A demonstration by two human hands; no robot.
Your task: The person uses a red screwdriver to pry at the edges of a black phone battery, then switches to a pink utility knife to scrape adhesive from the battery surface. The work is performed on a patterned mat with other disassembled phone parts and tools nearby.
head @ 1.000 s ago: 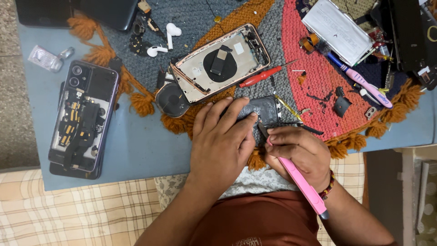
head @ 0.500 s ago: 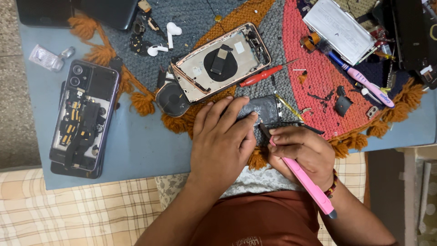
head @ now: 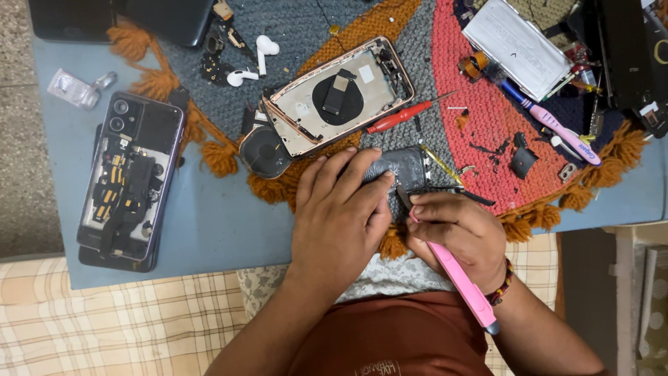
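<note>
My left hand (head: 337, 212) presses flat on a dark grey phone battery (head: 398, 167) that lies on the round woven mat (head: 473, 132). My right hand (head: 456, 233) grips a pink-handled tool (head: 459, 282) like a pen, its tip at the battery's near right edge. Just beyond the battery lies an opened phone shell (head: 337, 94) with a rose-gold frame, inside up, and a red screwdriver (head: 403, 115) beside it.
A second opened phone (head: 129, 177) lies at the left on the blue table (head: 216, 223). White earbuds (head: 254, 59), a round black coil (head: 264, 150), a silver battery (head: 518, 45), a pink toothbrush (head: 557, 132) and small parts are scattered on the mat.
The pink tool has tilted slightly in my right hand, and its tip has worked closer under the battery edge. My left hand stays pressed on the battery.
</note>
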